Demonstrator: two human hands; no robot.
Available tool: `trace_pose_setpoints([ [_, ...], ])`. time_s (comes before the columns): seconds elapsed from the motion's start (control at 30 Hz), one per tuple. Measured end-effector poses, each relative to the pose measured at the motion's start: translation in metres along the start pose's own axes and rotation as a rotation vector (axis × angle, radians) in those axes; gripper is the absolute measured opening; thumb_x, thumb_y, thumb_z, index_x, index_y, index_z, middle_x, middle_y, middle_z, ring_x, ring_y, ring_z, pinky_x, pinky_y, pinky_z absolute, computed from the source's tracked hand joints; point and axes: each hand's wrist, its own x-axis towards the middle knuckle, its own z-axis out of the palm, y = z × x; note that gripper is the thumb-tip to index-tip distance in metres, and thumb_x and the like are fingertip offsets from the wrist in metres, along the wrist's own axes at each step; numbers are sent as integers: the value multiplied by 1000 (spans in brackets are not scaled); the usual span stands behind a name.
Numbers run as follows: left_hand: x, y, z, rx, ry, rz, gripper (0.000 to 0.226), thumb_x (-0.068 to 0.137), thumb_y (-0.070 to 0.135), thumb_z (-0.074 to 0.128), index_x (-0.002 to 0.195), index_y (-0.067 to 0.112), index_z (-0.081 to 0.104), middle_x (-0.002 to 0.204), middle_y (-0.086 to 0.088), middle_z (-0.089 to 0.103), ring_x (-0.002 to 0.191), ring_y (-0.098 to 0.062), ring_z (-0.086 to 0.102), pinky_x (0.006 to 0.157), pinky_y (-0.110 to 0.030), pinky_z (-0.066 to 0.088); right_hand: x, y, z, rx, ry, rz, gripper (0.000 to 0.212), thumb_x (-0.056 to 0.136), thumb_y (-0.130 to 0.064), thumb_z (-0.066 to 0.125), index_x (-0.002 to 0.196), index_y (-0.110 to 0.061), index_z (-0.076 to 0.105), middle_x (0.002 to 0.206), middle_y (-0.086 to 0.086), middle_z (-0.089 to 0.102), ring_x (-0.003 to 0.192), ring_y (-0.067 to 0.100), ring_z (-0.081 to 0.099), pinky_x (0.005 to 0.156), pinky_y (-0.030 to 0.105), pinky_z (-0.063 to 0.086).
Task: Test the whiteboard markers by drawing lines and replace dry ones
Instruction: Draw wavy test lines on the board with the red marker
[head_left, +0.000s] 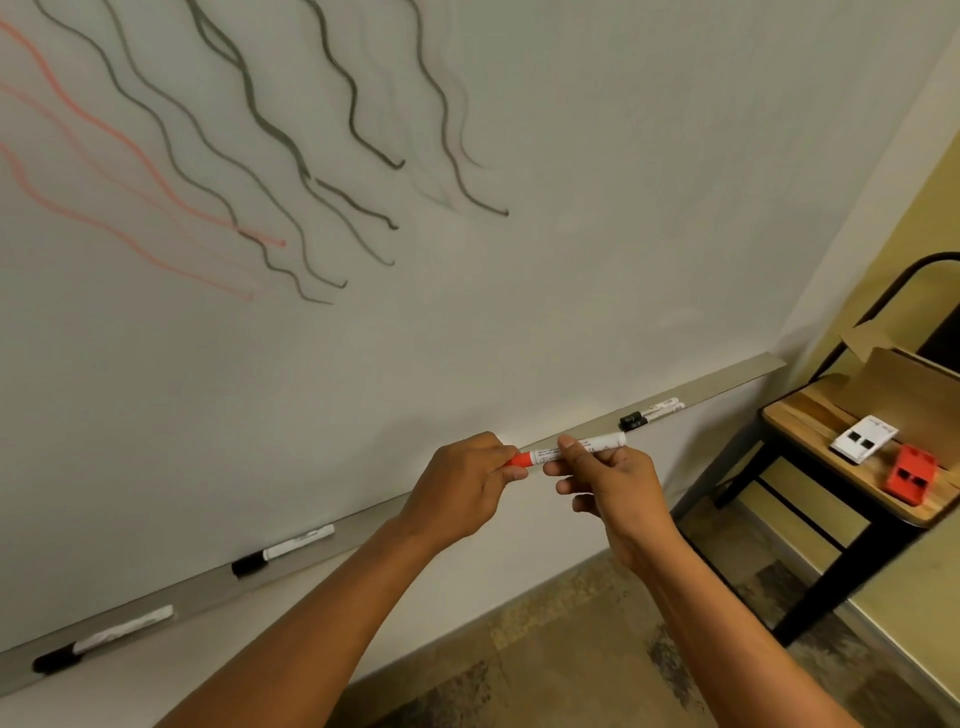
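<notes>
A red-capped marker (597, 446) with a white barrel is held level just in front of the whiteboard's tray (727, 382). My left hand (462, 488) grips its red cap end and my right hand (613, 483) pinches the white barrel. The whiteboard (571, 234) carries several wavy black lines and a few fainter red ones at the upper left. Black-capped markers lie in the tray: two together (652, 413) to the right of my hands, one (283, 548) to the left, another (101, 639) at the far left.
A black-framed wooden stool (810, 415) stands at the right beside the board, carrying an open cardboard box (919, 389), a white marker pack (862, 439) and a red pack (909, 473). Mottled floor lies below the board.
</notes>
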Motion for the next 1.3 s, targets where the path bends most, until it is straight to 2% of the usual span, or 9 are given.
trace_pose_setpoints([
  [0.13,16,-17,0,8,-40,25,25,99,26,59,118,17,73,93,2,65,74,-9,52,64,-6,30,17,4,9,34,41,46,26,95,-27,66,97,-3,75,88,16,77,66,17,65,61,31,49],
  [0.37,35,-40,13,-42,-103,-6,29,102,32,55,125,22,69,90,13,52,72,-9,51,62,-8,32,39,17,9,38,78,135,30,95,-35,65,101,-7,74,91,11,76,70,20,64,64,32,50],
  [0.53,52,-43,33,-56,-144,-11,31,105,31,46,131,25,63,96,8,54,76,-10,54,65,-20,44,60,24,-6,87,245,130,33,98,-38,61,105,-7,68,88,8,68,70,18,60,63,29,50],
  [0.67,70,-41,56,-139,-120,-65,29,101,30,56,126,22,67,95,8,64,77,-9,58,70,-18,46,85,26,-31,77,324,120,31,100,-38,58,101,-10,70,90,6,67,76,18,60,66,30,50],
  [0.77,86,-38,74,-208,-93,-140,21,97,30,65,116,25,73,91,11,70,76,-9,64,69,-17,48,107,23,-51,41,357,102,20,98,-32,63,102,-14,70,96,5,70,83,19,63,70,31,52],
  [0.9,117,-28,101,-328,-19,-298,14,92,28,71,105,27,76,71,20,67,62,-8,64,59,-20,48,141,16,-83,-20,398,47,13,96,-27,67,106,-20,64,89,1,75,76,17,67,66,29,53],
  [1.03,154,-18,132,-387,-4,-396,17,93,25,69,108,25,77,80,9,70,67,-17,70,66,-32,53,185,11,-120,-137,398,39,12,101,-22,58,96,-22,70,86,-1,74,75,14,66,64,28,53],
  [1.2,194,-10,175,-469,-18,-546,24,100,16,58,118,16,73,95,2,70,65,-6,69,74,-37,60,235,7,-169,-266,385,69,15,97,-17,63,86,-21,72,87,2,73,78,16,68,64,28,56],
  [1.3,215,1,199,-572,39,-697,20,99,12,57,108,16,74,95,3,72,60,-3,67,66,-28,57,265,8,-190,-341,368,81,16,96,-17,62,83,-23,71,89,-1,74,77,14,69,66,30,57],
])
